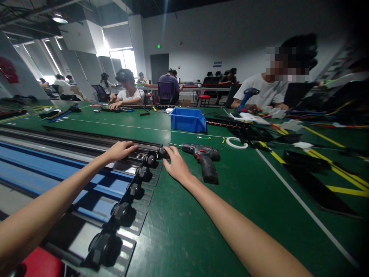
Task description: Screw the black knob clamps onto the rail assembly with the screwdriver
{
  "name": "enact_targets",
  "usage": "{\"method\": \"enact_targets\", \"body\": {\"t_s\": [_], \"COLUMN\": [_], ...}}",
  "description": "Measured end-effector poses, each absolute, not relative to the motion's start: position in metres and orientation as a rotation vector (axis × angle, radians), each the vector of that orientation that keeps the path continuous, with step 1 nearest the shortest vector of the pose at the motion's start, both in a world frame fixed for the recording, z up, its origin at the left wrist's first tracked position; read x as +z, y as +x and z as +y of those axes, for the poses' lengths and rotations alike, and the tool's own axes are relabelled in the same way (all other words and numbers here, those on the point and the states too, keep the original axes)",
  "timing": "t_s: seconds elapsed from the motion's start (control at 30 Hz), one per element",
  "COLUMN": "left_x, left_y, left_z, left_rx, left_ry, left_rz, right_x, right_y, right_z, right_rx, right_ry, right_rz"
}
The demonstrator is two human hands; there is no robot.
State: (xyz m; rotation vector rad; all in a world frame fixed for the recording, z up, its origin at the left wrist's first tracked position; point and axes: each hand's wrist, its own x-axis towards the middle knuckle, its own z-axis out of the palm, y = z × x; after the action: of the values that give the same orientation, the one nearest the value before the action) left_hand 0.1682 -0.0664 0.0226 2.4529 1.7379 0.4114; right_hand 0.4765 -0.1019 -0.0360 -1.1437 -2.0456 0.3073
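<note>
A long black rail assembly (86, 140) with blue strips lies across the green table (201, 215). A row of several black knobs (135, 188) on slotted plates lines its near end. My left hand (119, 150) rests on top of the black rail, fingers curled over its edge. My right hand (175, 163) pinches the farthest black knob (161, 152) at the rail's end. A black and red cordless drill (203, 157) lies on the table just right of my right hand.
A blue plastic bin (187, 120) stands behind the drill, and a white ring of tape (236, 143) lies to its right. Black parts and yellow and red cables are strewn at right. Other people sit working at the far side of the table and beyond.
</note>
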Motion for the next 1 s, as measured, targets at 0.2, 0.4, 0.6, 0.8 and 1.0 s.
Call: {"method": "enact_targets", "body": {"t_s": [0.2,0.4,0.6,0.8,1.0], "left_x": [0.0218,0.0206,0.0189,0.0179,0.0186], "left_y": [0.1674,0.1658,0.1638,0.164,0.1652], "left_z": [-0.0659,-0.0649,-0.0626,-0.0625,-0.0631], "left_rx": [0.395,0.405,0.418,0.411,0.402], "left_ry": [2.441,2.457,2.466,2.477,2.484], "left_rz": [1.743,1.724,1.713,1.718,1.718], "right_x": [-0.0395,-0.0372,-0.0385,-0.0401,-0.0425], "right_y": [0.4764,0.4783,0.4799,0.4797,0.4795], "right_z": [-0.0986,-0.0997,-0.0996,-0.0991,-0.0982], "right_rx": [0.307,0.332,0.358,0.368,0.381], "right_ry": [-1.123,-1.067,-1.033,-1.024,-1.056], "right_rz": [-2.082,-2.082,-2.082,-2.063,-2.114]}}
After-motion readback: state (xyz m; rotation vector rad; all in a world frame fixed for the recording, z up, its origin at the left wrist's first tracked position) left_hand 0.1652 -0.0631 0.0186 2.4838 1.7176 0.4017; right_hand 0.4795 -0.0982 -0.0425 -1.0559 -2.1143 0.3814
